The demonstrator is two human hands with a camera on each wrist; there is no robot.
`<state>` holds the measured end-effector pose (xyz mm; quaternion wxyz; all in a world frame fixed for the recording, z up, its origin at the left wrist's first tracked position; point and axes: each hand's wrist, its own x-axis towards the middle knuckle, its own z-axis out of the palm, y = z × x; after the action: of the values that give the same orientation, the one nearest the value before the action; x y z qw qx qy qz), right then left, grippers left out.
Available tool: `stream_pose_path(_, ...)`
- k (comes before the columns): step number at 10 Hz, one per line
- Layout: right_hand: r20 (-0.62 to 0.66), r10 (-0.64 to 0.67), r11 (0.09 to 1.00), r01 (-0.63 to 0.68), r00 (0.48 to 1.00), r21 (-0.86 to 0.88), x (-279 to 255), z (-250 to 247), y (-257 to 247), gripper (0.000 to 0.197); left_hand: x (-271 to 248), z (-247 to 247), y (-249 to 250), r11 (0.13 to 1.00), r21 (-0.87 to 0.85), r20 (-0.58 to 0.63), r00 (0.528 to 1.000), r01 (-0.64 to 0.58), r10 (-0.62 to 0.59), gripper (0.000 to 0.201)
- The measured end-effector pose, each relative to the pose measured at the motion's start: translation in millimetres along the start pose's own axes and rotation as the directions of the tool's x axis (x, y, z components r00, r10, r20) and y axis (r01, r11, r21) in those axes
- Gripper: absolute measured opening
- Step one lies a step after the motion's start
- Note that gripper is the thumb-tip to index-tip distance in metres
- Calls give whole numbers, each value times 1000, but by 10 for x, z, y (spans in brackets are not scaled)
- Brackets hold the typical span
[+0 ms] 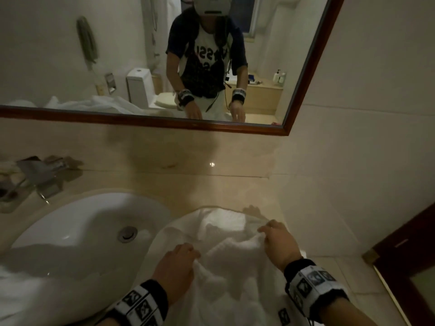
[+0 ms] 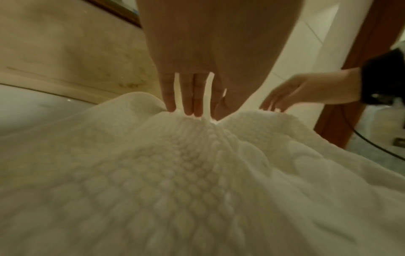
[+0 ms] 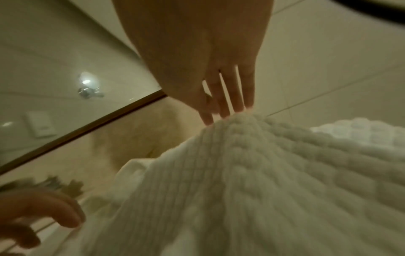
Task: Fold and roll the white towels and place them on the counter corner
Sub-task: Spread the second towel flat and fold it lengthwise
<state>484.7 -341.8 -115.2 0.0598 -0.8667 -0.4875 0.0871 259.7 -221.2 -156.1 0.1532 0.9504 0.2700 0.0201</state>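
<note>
1. Fingers of left hand curled down, pinching a raised ridge of one white towel; fingertips of right hand likewise nipping a peak of the same cloth further right.
2. Counted left to right on the beige counter: one chrome faucet, one white sink with one drain, one towel, two hands, two patterned wristbands.
3. Towel spread on the counter just right of the sink, its left edge overlapping the basin rim, near end hanging toward the wearer; bunched up between the two hands.
4. Seen only from the head view: wood-framed mirror reflecting the person. Seen only from the wrist views: waffle weave of the towel, fingertips close up.
</note>
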Motion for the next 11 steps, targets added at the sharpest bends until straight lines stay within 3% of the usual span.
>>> stream_pose_path(1, 331, 27, 999, -32, 943, 9, 179, 122, 165, 48, 306, -137, 73, 999, 32, -9, 1000, 18, -18, 45)
stream_pose_path(2, 518, 25, 1000, -25, 855, -6, 359, 241, 243, 55, 561, -65, -14, 972, 233, 218, 973, 20, -73, 49)
stream_pose_path(3, 644, 72, 997, -72, 762, -26, 644, 219, 329, 61, 870, -117, -146, 941, 294, 164, 961, 168, -223, 52)
stream_pose_path(4, 673, 38, 999, -25, 739, -29, 975, 137, 394, 64, 1227, -241, -408, 891, 353, 36, 947, 286, -319, 53)
stream_pose_path(5, 637, -8, 997, 58, 771, -58, 1343, 170, 431, 70, 1549, -427, -677, 814, 446, 31, 902, 373, -430, 54)
stream_pose_path(6, 575, -52, 983, 143, 816, -115, 1728, 232, 395, 82, 1720, -501, -804, 733, 500, -60, 862, 462, -503, 62)
stream_pose_path(7, 547, -14, 963, 159, 837, -217, 1908, 190, 316, 85, 1635, -431, -597, 836, 492, -101, 970, 241, -221, 70)
stream_pose_path(8, 404, -28, 957, 141, 915, -254, 1598, 245, 150, 90, 1310, 49, -402, 932, 356, 288, 940, 73, -183, 69)
stream_pose_path(9, 270, 47, 991, -10, 962, -136, 1200, 574, 210, 162, 1215, 254, -366, 968, 225, 300, 937, 112, -179, 88)
stream_pose_path(10, 388, 83, 992, -40, 918, -117, 984, 631, 226, 162, 1293, 39, -294, 976, 205, 277, 951, 80, -136, 96)
stream_pose_path(11, 537, 42, 999, -24, 842, -41, 968, 491, 195, 108, 1298, 2, -273, 975, 223, 480, 868, 24, -131, 121)
